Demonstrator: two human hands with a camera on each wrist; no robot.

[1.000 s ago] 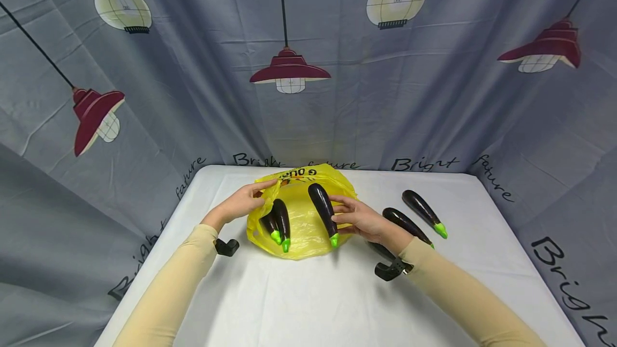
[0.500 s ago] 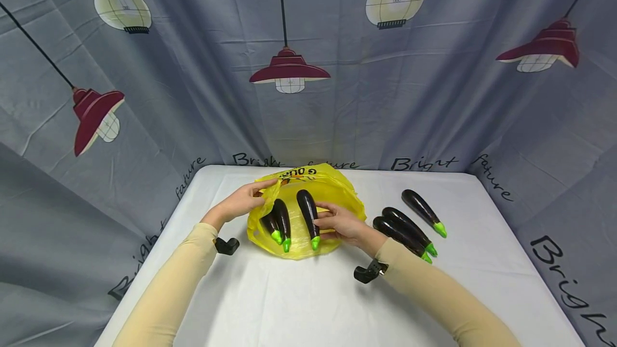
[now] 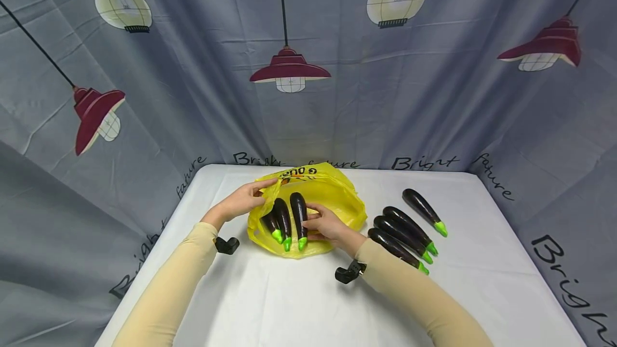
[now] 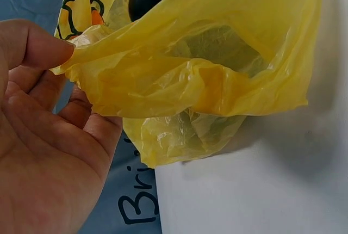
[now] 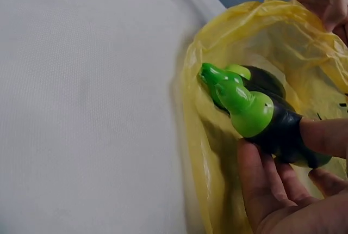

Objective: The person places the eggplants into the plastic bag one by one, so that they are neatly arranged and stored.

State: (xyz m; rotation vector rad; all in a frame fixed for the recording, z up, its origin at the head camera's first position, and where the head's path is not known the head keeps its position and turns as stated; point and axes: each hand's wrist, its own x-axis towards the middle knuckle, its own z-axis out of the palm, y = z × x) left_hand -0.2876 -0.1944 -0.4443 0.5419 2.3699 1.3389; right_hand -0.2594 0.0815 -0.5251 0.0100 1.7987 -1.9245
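Note:
A yellow plastic bag [image 3: 339, 191] lies with its mouth spread toward me near the back middle of the table. My left hand [image 3: 239, 202] pinches the bag's left edge between thumb and fingers and holds it up. Inside, two dark eggplants with green stems lie side by side; the nearer one [image 3: 283, 218] shows most. In my right hand [image 3: 328, 224] is another eggplant [image 3: 298, 216], gripped from its right side over the bag's opening, beside those two. The right wrist view shows thumb and fingers around its dark body [image 5: 285, 130], green stem pointing out of the bag.
Several more eggplants lie to the right on the white table [image 3: 289, 304]: one farther back [image 3: 421, 208], the others in a close row [image 3: 402, 234] near my right forearm. A grey-blue curtain [image 3: 337, 111] with printed lamps hangs behind and along the sides.
My right hand has carried its eggplant leftward and slightly nearer me, up beside the two in the bag. The eggplant row at right has come out from behind my arm. My left hand stays put.

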